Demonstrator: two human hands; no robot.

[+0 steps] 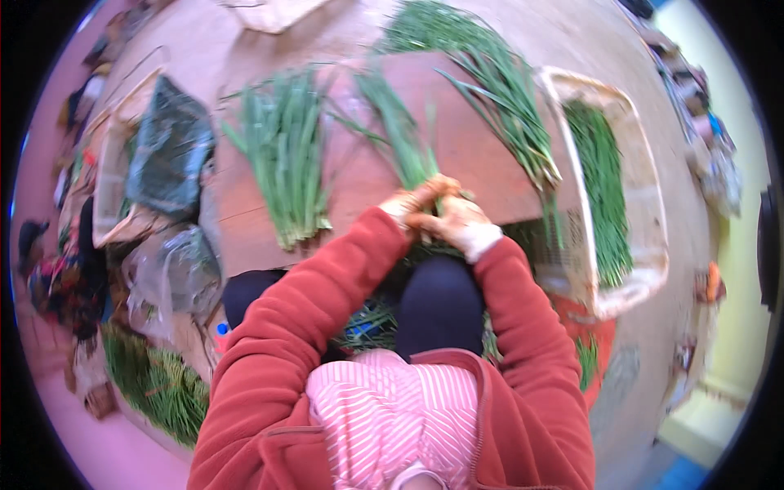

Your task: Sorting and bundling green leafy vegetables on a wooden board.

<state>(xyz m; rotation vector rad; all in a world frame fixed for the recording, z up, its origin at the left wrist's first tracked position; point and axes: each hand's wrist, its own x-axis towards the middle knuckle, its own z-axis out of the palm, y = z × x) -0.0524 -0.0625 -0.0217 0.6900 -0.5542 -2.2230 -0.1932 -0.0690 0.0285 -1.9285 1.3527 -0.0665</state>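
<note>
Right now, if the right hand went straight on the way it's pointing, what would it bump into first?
Most likely the left hand: the right hand points up and left in the picture, and the two are close together, perhaps already touching. Depth there is hard to tell.

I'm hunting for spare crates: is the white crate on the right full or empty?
Partly filled: green stalks lie along the left side of the white crate, with bare plastic showing at right.

There's room along the board (478,167) either side of the middle bunch (395,122), but a white crate (649,245) blocks the right!
</note>
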